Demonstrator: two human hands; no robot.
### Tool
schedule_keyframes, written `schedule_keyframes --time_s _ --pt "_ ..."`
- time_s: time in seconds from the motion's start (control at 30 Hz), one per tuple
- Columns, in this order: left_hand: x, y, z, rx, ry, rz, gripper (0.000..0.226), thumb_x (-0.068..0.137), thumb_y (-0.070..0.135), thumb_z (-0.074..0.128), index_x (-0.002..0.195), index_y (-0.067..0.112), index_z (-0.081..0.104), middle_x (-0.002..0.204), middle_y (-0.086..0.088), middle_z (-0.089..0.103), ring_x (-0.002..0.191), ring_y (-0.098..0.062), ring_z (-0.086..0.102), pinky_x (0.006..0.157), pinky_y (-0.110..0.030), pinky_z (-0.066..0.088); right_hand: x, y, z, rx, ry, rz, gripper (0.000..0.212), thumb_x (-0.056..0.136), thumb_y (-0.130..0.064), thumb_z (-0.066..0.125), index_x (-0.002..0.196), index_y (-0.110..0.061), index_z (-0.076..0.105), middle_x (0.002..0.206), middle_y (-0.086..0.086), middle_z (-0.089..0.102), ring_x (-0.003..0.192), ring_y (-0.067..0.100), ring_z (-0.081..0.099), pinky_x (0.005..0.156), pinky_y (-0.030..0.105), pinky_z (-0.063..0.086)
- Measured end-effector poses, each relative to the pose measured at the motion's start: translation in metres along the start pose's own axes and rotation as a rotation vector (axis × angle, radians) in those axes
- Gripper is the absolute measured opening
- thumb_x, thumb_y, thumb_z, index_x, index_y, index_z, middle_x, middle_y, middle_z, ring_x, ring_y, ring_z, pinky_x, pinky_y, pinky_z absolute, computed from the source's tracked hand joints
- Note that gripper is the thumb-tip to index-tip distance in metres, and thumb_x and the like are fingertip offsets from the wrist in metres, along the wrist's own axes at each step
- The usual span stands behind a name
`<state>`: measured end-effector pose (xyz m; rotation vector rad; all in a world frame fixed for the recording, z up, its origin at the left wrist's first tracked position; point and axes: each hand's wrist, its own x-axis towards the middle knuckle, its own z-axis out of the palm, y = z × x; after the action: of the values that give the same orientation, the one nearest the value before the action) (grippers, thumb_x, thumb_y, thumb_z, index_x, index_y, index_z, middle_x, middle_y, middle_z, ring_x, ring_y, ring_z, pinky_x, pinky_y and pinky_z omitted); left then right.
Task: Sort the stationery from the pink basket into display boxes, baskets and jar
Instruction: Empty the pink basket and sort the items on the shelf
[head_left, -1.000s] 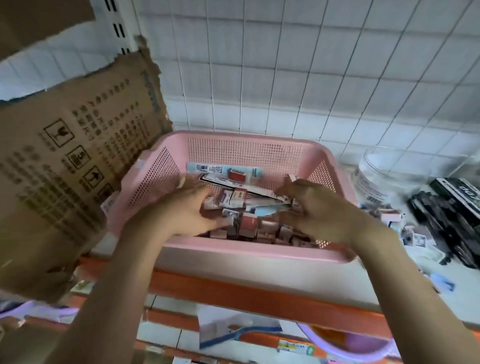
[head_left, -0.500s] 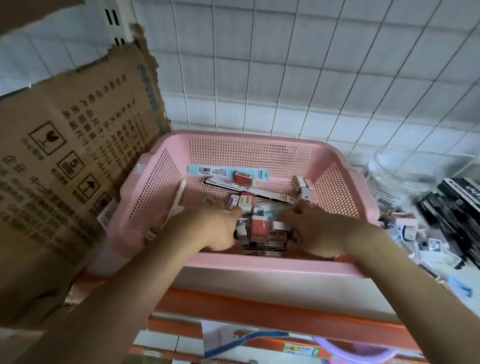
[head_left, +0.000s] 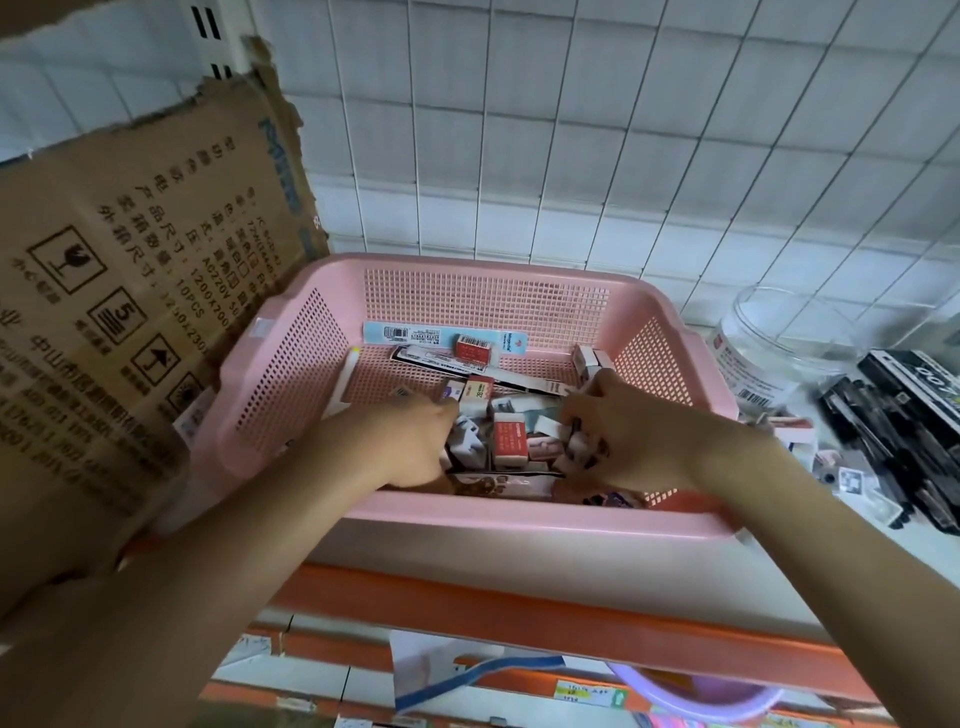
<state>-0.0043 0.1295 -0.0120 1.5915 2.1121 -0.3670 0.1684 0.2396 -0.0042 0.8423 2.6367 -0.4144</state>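
Observation:
The pink basket (head_left: 483, 299) sits on a white shelf with an orange front edge. Inside lies a heap of small boxed erasers (head_left: 511, 439), some red, some white, plus long flat carded packs along the far wall. Both my hands are down in the basket. My left hand (head_left: 402, 444) curls its fingers into the left side of the heap and grips several erasers. My right hand (head_left: 623, 434) curls round erasers at the right side of the heap. Fingertips of both hands are hidden among the boxes.
A torn cardboard carton (head_left: 135, 291) leans against the basket's left side. A clear plastic jar (head_left: 779, 338) stands to the right, with loose erasers (head_left: 795, 431) and a black display box of pens (head_left: 904, 415) beyond. A purple basket (head_left: 696, 693) shows on the shelf below.
Both hands have sunk lower into the basket and drawn toward its near side, gathering erasers between them. The camera has tilted down a little.

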Motion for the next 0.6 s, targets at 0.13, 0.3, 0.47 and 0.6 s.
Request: schedule_keyframes --time_s 0.13,0.3,0.47,0.6 --pt "0.004 -0.005 -0.001 -0.026 0.087 -0.028 0.071 0.085 0.010 0.058 0.145 0.019 0.021 0.132 -0.008 0.042 0.108 -0.023 0.050 0.077 -0.028 0.045 -0.007 0.007 0.002 -0.012 -0.074 -0.011 0.052 0.093 -0.044 0.047 0.141 -0.043 0.025 0.133 0.000 0.031 0.096 0.019 0.052 0.081 0.027 0.042" --pt "0.007 -0.002 -0.003 0.027 -0.031 -0.024 0.091 0.088 0.021 0.057 0.146 0.043 -0.010 0.158 -0.002 0.000 0.131 -0.029 0.039 0.085 -0.032 0.050 0.006 0.003 0.014 -0.016 0.001 0.020 0.056 0.085 -0.027 0.063 0.134 -0.030 0.036 0.138 0.008 0.030 0.114 0.027 0.047 0.086 0.031 0.041" --pt "0.015 0.004 0.001 -0.012 0.033 -0.040 0.087 0.089 0.009 0.055 0.147 0.042 -0.002 0.157 -0.003 0.006 0.116 -0.029 0.050 0.067 -0.029 0.049 0.009 0.005 0.006 -0.029 -0.013 0.063 0.065 0.082 -0.015 0.066 0.138 -0.029 0.036 0.148 0.008 0.016 0.112 0.030 0.053 0.080 0.033 0.051" --pt "0.015 -0.002 -0.001 -0.014 0.086 -0.005 0.085 0.086 0.002 0.055 0.147 0.038 0.008 0.148 -0.003 0.028 0.112 -0.024 0.051 0.084 -0.036 0.051 0.008 0.007 -0.001 -0.044 -0.011 0.047 0.062 0.085 -0.014 0.061 0.139 -0.030 0.037 0.145 0.012 0.015 0.081 0.020 0.056 0.057 0.025 0.043"
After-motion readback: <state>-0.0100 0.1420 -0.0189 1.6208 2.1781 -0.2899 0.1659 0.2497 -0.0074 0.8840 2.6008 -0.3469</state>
